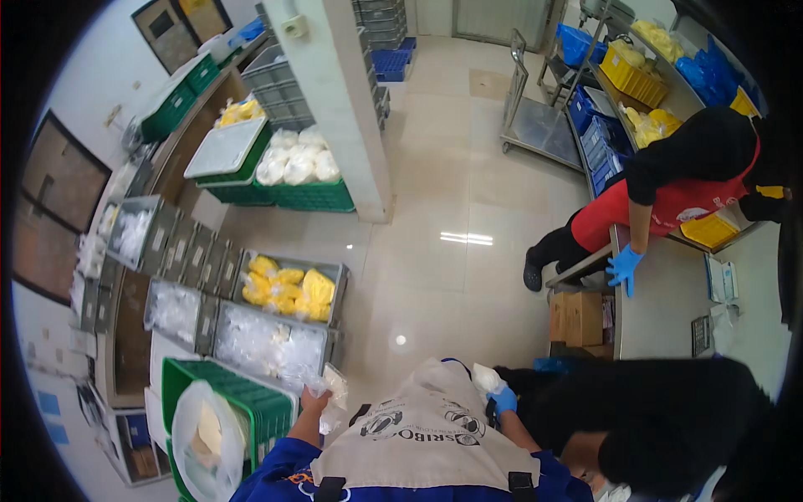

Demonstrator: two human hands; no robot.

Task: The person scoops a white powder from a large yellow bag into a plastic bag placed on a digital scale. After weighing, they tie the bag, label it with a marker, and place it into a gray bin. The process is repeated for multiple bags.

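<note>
My left hand [315, 399], bare, grips the gathered top of a clear plastic bag [335, 392] with pale contents, beside the grey crate [327, 351] of clear plastic bags. On my other side, my right hand [504, 400] wears a blue glove and holds a white bag [486, 379] next to my beige apron [426, 427]. A green crate [270, 408] stands at lower left, with a large lined bag [210, 433] of pale contents beside it. Yellow bags [288, 285] fill another grey crate ahead on the left.
A person in a red apron [665, 204] leans on the worktable [665, 326] at right; another person in black [646, 414] is close on my right. A pillar [342, 106] stands ahead, near a green crate [313, 196] of white bags. A metal trolley [542, 135] stands farther off.
</note>
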